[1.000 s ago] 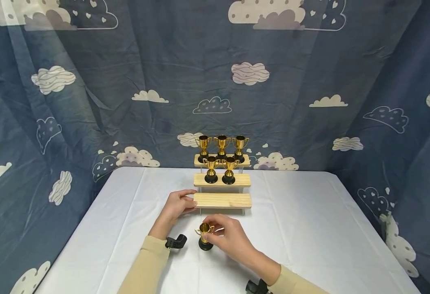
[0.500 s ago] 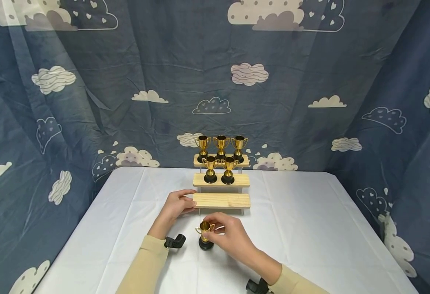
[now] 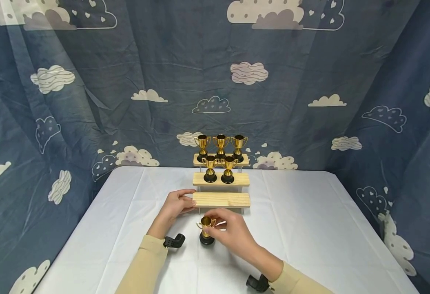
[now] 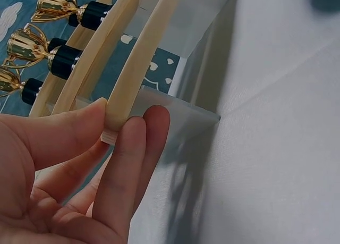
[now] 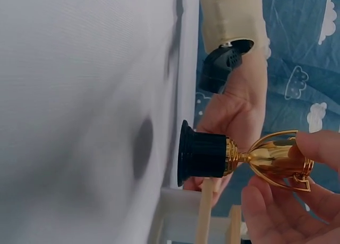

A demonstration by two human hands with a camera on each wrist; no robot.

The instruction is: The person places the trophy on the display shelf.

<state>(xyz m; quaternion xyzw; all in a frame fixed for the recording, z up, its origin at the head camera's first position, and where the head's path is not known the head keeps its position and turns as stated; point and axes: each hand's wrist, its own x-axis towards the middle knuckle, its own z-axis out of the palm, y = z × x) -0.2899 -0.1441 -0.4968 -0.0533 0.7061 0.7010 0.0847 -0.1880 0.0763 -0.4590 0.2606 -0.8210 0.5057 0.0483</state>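
A small gold trophy cup (image 3: 207,238) with a black base is pinched by my right hand (image 3: 234,233) around its cup and handle. In the right wrist view, the base of this trophy (image 5: 204,154) hangs apart from its shadow on the cloth. My left hand (image 3: 174,205) grips the left end of the lowest wooden board (image 3: 222,199) of a three-step display stand, thumb on one side and fingers on the other in the left wrist view. Two trophies (image 3: 210,168) stand upright on the middle board (image 3: 241,180), and three trophies (image 3: 220,146) on the top board (image 3: 246,160).
White cloth covers the table (image 3: 303,228). Clear supports (image 4: 180,103) hold up the boards. A blue cloud-print curtain (image 3: 178,53) hangs behind the stand and along both sides. Each wrist wears a black camera (image 3: 174,241).
My right hand has lifted the trophy slightly and carried it a little forward, toward the stand. The left hand has kept its grip on the lowest board.
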